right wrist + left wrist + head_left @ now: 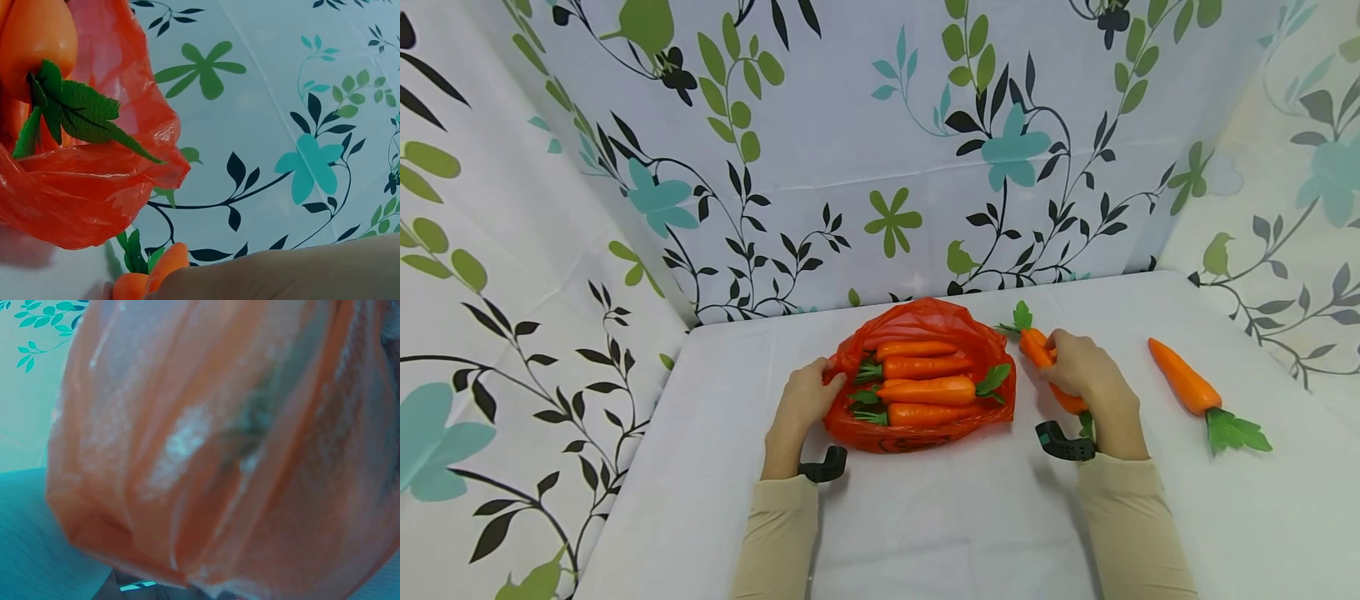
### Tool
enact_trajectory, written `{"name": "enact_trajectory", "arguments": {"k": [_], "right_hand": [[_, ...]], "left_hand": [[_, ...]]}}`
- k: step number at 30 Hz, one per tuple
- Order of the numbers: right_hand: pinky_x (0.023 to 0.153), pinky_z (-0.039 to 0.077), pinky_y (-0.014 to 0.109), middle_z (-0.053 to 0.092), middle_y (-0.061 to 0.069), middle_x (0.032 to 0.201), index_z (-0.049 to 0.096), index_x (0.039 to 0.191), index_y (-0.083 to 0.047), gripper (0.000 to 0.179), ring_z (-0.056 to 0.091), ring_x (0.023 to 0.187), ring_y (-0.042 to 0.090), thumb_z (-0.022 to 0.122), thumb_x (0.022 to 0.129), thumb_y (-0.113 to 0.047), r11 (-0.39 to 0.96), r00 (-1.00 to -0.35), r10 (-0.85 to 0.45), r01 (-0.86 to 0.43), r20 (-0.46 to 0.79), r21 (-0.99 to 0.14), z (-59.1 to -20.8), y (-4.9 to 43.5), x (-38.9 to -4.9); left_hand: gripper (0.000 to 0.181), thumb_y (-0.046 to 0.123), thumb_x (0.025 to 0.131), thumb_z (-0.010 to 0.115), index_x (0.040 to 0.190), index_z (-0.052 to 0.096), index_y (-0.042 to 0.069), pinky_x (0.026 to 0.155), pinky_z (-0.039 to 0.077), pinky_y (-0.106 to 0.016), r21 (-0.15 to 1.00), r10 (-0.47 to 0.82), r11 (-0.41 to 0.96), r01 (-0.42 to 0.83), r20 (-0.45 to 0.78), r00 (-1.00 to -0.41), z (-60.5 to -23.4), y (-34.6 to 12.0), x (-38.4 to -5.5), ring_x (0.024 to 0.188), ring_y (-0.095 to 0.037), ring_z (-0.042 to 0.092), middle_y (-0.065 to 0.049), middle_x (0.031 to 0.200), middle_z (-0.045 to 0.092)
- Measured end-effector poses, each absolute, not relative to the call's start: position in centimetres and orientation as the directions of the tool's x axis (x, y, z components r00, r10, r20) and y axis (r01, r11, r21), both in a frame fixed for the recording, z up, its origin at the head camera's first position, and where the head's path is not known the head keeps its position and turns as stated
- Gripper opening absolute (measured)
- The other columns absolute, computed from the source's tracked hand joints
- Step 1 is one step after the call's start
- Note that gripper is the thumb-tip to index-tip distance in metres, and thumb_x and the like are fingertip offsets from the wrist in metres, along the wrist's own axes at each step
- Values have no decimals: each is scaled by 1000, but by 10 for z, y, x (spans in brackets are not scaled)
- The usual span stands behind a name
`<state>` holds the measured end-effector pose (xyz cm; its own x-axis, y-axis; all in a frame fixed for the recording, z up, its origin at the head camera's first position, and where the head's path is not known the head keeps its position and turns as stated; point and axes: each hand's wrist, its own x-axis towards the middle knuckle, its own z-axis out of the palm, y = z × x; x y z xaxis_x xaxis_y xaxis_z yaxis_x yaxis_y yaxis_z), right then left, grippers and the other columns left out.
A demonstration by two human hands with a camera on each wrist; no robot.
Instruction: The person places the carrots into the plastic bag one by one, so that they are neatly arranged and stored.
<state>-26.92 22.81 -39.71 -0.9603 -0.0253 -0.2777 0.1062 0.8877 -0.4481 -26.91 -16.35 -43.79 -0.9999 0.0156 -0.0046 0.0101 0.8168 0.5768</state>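
Note:
A red plastic bag (920,440) lies with its mouth spread wide, several orange toy carrots (934,390) with green tops side by side in it. At its left rim my left hand (805,396) grips the plastic with fingers and thumb. The bag's side (187,456) fills the left wrist view and hides those fingers. To the right of the bag, my right hand (1086,367) holds an orange carrot (1037,346) from above. Green leaves show at both ends of the orange under that hand; the palm covers its middle.
Another carrot (1183,379) lies alone at the right, its leaves toward the near side. The white-covered table (925,517) meets a patterned cloth backdrop (820,125) behind the bag, with side cloths left and right.

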Motion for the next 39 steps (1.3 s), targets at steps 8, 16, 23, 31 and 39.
{"name": "enact_trajectory", "arguments": {"k": [8,16,23,31,39], "right_hand": [[78,58,44,61,27,117,45,136,4,57,59,94,34,65,94,-31,882,-983,-24,64,-180,-467,-395,227,-269],[70,58,37,61,26,112,47,135,3,59,60,88,32,66,94,-35,872,-996,-28,15,-81,-490,-391,226,-269],[75,59,41,61,25,114,47,137,3,60,59,94,33,66,94,-34,856,-999,-26,-33,22,-516,-387,221,-267],[84,59,52,58,24,124,48,139,1,52,57,102,36,61,93,-21,843,-989,-26,-100,146,-529,-383,208,-265],[89,57,54,57,23,128,48,141,0,51,56,106,37,61,94,-17,840,-975,-67,-170,212,-516,-380,194,-264]], "left_hand": [[40,28,100,58,129,61,0,102,51,-52,578,12,816,6,-6,-1000,-438,-163,-269,115,-36,64,-20,127,68],[39,28,99,58,127,61,0,101,51,-52,577,13,817,6,-9,-1000,-438,-164,-269,112,-35,65,-20,125,68],[41,29,100,58,129,60,1,101,52,-52,579,9,816,-5,-22,-1000,-437,-163,-269,111,-34,64,-19,126,68],[41,29,100,58,129,60,0,100,52,-52,578,11,816,-1,-17,-1000,-436,-163,-269,110,-34,65,-20,126,68],[40,29,99,58,128,60,0,100,53,-52,579,15,815,6,-11,-1000,-437,-163,-269,109,-34,65,-20,125,68]]}}
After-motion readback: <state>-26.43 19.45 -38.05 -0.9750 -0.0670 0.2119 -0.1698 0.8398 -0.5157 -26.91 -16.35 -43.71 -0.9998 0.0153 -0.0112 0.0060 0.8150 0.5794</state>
